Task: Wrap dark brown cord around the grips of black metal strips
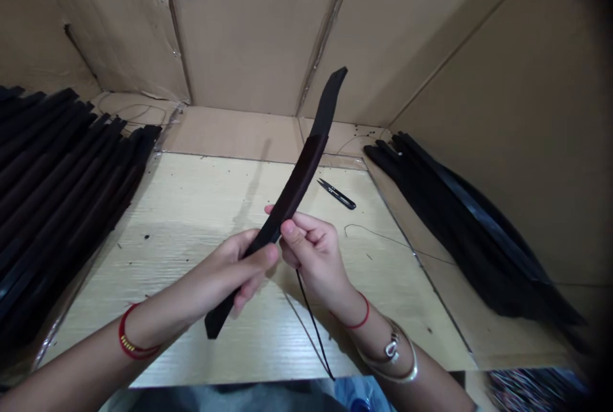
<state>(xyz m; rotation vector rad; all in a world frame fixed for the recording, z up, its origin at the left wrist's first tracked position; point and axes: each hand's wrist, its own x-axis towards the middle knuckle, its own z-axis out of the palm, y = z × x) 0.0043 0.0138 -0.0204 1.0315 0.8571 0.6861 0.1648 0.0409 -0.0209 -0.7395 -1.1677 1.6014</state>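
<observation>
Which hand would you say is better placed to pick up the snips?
Probably the right hand: the snips lie just beyond it, on its side of the strap, while the left hand grips the strap lower down.

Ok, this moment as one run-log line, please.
left hand: grips dark strip | right hand: pinches strip, thread hanging | snips: on board | left pile, right pile: stacked strips

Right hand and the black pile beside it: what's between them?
In the head view, a thin loose thread lies on the board between the right hand and the black pile.
</observation>
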